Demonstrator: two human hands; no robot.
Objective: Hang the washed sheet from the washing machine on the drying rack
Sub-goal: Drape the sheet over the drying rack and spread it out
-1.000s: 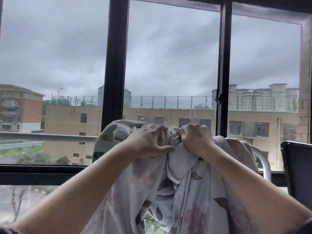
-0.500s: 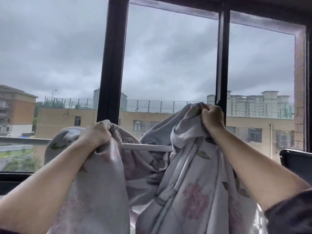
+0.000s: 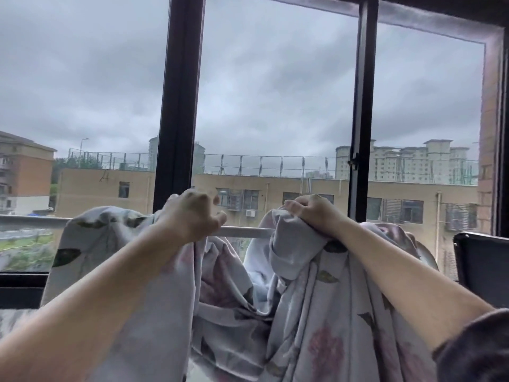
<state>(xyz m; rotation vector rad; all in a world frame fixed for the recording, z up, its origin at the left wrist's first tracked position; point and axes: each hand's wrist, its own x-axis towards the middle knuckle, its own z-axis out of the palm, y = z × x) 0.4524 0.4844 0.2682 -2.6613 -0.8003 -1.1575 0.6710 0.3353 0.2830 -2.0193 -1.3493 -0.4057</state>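
Right hand (image 3: 316,216): grip clenching a bunched fold of the sheet (image 3: 316,312), lifting it just above the rail (image 3: 242,232). Left hand (image 3: 192,216): grip curling over sheet and rail, fingers partly spread; cannot tell how firmly. Sheet draping over the rail, bunching between both hands, hanging before the window (image 3: 180,106).

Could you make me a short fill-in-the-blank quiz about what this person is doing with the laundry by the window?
1. The floral sheet is draped over a white ____ in front of the window.
2. The right hand is ____ on a bunch of the sheet.
3. Between the left hand and the right hand, a stretch of the rail is ____.

Missing words: rail; shut; bare
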